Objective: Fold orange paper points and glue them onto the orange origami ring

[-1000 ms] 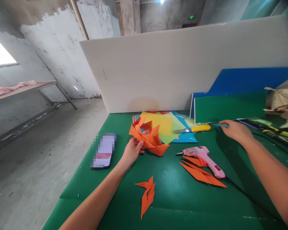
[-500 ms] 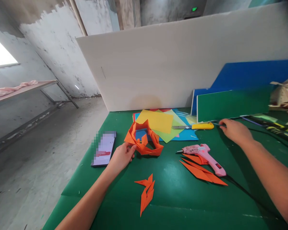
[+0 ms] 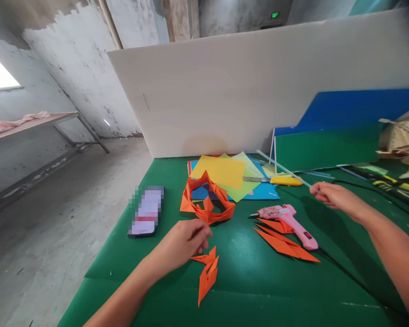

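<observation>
My right hand (image 3: 334,197) pinches one end of a long translucent glue stick (image 3: 283,169), raised at a slant over the table's right side. Off the orange folded-paper ring (image 3: 218,215), my left hand (image 3: 191,238) hovers just in front of it, fingers loosely curled and apart, with nothing visible in them. Below that hand lie small orange folded-paper pieces (image 3: 208,277), partly covered by it. A pink glue gun (image 3: 288,215) rests on its side between the hands, its red light on. Beneath and beside it are pointed orange paper pieces (image 3: 282,243).
A yellow-handled knife (image 3: 286,181) lies across coloured paper sheets (image 3: 221,170) behind the ring. At left is a phone (image 3: 146,211). A white board (image 3: 207,100) and a green board (image 3: 327,147) stand at the back. The gun's black cord (image 3: 351,274) runs right.
My left hand has let go of the orange ring and moved right and toward me. My right hand has lifted the glue stick from beside the green board.
</observation>
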Tool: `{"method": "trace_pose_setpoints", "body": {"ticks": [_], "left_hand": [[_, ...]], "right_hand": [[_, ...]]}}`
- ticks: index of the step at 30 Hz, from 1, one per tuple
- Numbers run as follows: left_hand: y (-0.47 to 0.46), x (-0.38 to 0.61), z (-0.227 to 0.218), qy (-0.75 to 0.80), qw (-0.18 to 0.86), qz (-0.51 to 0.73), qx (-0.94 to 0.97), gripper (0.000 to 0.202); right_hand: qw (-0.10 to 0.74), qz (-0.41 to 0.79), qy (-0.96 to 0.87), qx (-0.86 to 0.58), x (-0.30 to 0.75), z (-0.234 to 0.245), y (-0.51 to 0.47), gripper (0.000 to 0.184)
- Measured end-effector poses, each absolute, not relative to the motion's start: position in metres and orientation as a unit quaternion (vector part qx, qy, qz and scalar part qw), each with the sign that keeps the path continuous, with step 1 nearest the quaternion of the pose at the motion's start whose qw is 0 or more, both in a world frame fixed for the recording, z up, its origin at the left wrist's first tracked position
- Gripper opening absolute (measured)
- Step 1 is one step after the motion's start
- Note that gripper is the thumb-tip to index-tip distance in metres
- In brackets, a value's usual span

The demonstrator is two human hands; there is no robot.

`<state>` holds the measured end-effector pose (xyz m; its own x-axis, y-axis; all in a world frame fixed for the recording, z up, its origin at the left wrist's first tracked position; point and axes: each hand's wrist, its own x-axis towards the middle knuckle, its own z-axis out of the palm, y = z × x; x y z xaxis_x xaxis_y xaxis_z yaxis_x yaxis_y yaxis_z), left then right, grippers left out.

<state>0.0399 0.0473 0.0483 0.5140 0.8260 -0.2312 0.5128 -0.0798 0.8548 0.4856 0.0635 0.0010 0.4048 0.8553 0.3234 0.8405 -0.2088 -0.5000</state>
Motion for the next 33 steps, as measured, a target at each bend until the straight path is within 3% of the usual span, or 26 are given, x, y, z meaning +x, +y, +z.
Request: {"method": "trace_pose_setpoints", "body": {"ticks": [1, 3, 4, 8, 11, 14, 16, 20, 26, 29, 31, 33], "left_hand": [[0.042, 0.044, 0.052, 0.445, 0.503, 0.157, 0.724, 0.029], [0.033, 0.055, 0.056, 0.412, 0.52, 0.139, 0.735, 0.026], [0.03, 0.061, 0.057, 0.404, 0.541, 0.132, 0.726, 0.027], [0.022, 0.093, 0.057, 0.369, 0.604, 0.173, 0.685, 0.035], [0.019, 0.127, 0.057, 0.326, 0.549, 0.211, 0.74, 0.031], [0.019, 0.166, 0.051, 0.294, 0.6, 0.248, 0.701, 0.035], [0.021, 0.191, 0.045, 0.283, 0.661, 0.311, 0.622, 0.053], [0.026, 0.225, 0.043, 0.304, 0.731, 0.432, 0.432, 0.032], [0.014, 0.254, 0.048, 0.266, 0.787, 0.412, 0.374, 0.024], [-0.001, 0.251, 0.044, 0.309, 0.788, 0.385, 0.369, 0.036], [-0.013, 0.233, 0.042, 0.323, 0.755, 0.361, 0.442, 0.044], [-0.025, 0.207, 0.041, 0.281, 0.679, 0.308, 0.605, 0.038]], "right_hand": [[0.307, 0.079, -0.556, -0.768, 0.479, 0.004, 0.057, 0.024], [0.342, 0.344, -0.512, -0.709, 0.461, 0.013, 0.041, 0.02], [0.366, 0.404, -0.485, -0.684, 0.45, 0.017, 0.033, 0.019], [0.412, 0.465, -0.458, -0.636, 0.405, 0.029, -0.002, 0.025], [0.447, 0.428, -0.46, -0.637, 0.383, 0.03, -0.017, 0.035], [0.408, 0.349, -0.514, -0.669, 0.379, 0.028, -0.021, 0.038], [0.383, 0.315, -0.558, -0.666, 0.383, 0.027, -0.02, 0.04], [0.327, 0.271, -0.637, -0.644, 0.39, 0.029, -0.021, 0.037], [0.308, 0.137, -0.663, -0.668, 0.38, 0.04, -0.029, 0.053], [0.279, 0.129, -0.617, -0.725, 0.389, 0.037, -0.026, 0.055], [0.275, 0.119, -0.561, -0.772, 0.403, 0.028, -0.022, 0.054], [0.264, 0.168, -0.564, -0.764, 0.416, 0.015, -0.016, 0.041]]}}
